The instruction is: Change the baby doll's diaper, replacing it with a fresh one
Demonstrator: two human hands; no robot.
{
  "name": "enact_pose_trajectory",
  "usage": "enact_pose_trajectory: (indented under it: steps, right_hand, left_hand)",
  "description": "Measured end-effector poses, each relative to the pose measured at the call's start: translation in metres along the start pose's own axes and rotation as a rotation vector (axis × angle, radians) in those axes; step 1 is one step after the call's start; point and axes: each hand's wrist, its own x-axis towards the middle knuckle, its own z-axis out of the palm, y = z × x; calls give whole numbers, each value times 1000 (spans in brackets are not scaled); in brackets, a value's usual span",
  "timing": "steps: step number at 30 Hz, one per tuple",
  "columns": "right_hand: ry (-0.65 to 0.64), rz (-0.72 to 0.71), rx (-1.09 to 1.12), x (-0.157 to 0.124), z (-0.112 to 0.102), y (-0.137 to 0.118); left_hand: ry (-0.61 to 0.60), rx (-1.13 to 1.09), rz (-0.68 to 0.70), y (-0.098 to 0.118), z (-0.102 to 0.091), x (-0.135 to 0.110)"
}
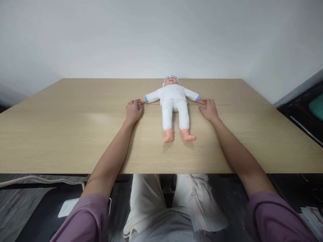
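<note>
A baby doll (174, 97) in a white long-sleeved top, white trousers and a white cap with dark lettering lies on its back on the wooden table (75, 134). Its arms are spread wide and its bare feet point towards me. My left hand (134, 110) rests on the tabletop, fingers closed on the doll's hand beside the blue cuff on the left. On the other side, my right hand (209, 109) has its fingers closed around the doll's other hand. Both of my forearms lie across the front edge of the table.
A pale wall (156, 37) stands behind the table. At the right is a dark piece of furniture (302, 104) with something green in it. Below on the left are a white cable (37, 179) and a white flat object (67, 207) on a black surface.
</note>
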Motion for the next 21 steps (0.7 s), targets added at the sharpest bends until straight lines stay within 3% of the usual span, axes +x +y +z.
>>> enact_pose_trajectory:
  steps: [10, 15, 21]
  right_hand:
    - [-31, 66, -21, -30, -18, -18]
    - [-37, 94, -36, -71, -35, -47]
    - [-103, 46, -13, -135, -62, -93]
  left_hand:
    - [-75, -25, 18, 6, -15, -44]
    - [-102, -28, 29, 23, -34, -92]
    - [-171, -44, 77, 53, -69, -167]
